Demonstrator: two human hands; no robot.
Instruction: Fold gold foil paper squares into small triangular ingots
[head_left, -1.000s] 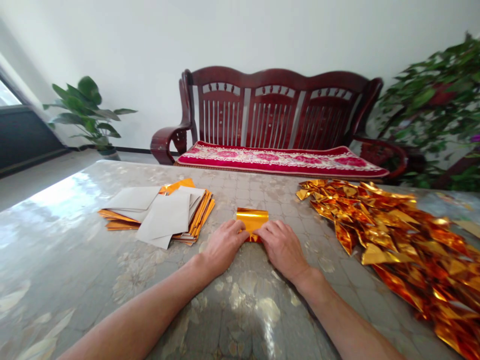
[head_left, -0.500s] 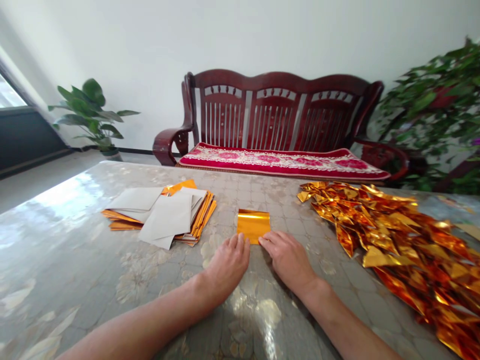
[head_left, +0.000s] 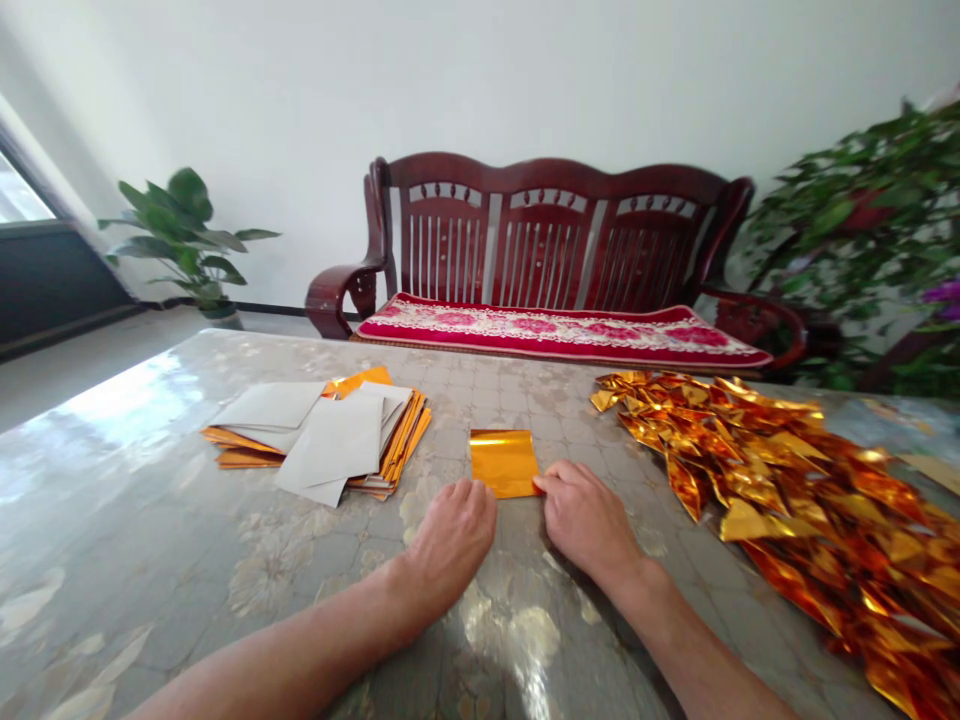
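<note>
A gold foil paper sheet [head_left: 504,462] lies shiny side up on the table in front of me, its far edge curling slightly. My left hand [head_left: 455,525] is closed with curled fingers at the sheet's near left corner; the thumb is hidden. At the near right corner, my right hand [head_left: 586,512] pinches the sheet's edge between thumb and forefinger. To the left is a stack of foil papers [head_left: 337,440], mostly grey-white backs up with orange-gold edges showing. A large heap of folded gold foil pieces [head_left: 795,500] spreads over the table's right side.
The table [head_left: 187,560] has a glossy patterned cover. Beyond it stands a dark red wooden bench [head_left: 547,230] with a red floral seat cover [head_left: 562,330]. Potted plants stand at the left [head_left: 187,240] and right [head_left: 885,220]. Clear plastic [head_left: 892,425] lies behind the heap.
My right hand has shifted slightly right, to the sheet's near right corner. The left hand stays at the left corner, its fingers a little more curled. The view has tilted slightly.
</note>
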